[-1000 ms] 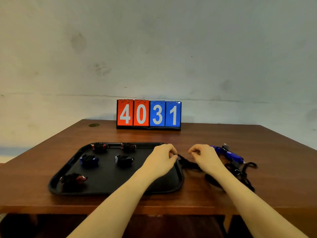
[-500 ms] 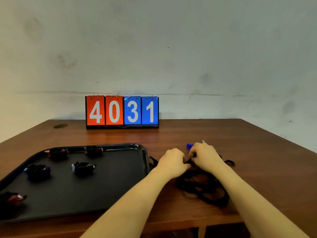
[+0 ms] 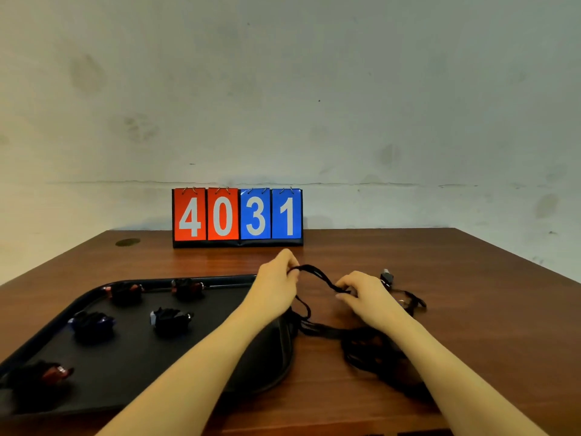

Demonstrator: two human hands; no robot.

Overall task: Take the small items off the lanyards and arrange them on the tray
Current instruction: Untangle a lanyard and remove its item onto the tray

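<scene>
A black tray (image 3: 94, 295) lies on the left of the table and holds several small dark items, among them one with blue (image 3: 91, 322) and one with red (image 3: 52, 372). My left hand (image 3: 276, 284) is raised just past the tray's far right corner and pinches a bundle of black lanyard cords (image 3: 317, 276). My right hand (image 3: 364, 294) pinches the same cords a little lower to the right. More black lanyards (image 3: 371, 350) lie piled on the table under my right forearm. A small dark item with a metal end (image 3: 387, 275) lies beyond my right hand.
A flip scoreboard (image 3: 237, 217) reading 4031 stands at the table's far edge against the wall. A dark round spot (image 3: 127, 242) marks the far left of the brown table (image 3: 471, 309).
Both hands have lifted a stretch of black cords off the pile and drawn it taut between them. My left hand rose and moved away from the right. The view shifted.
</scene>
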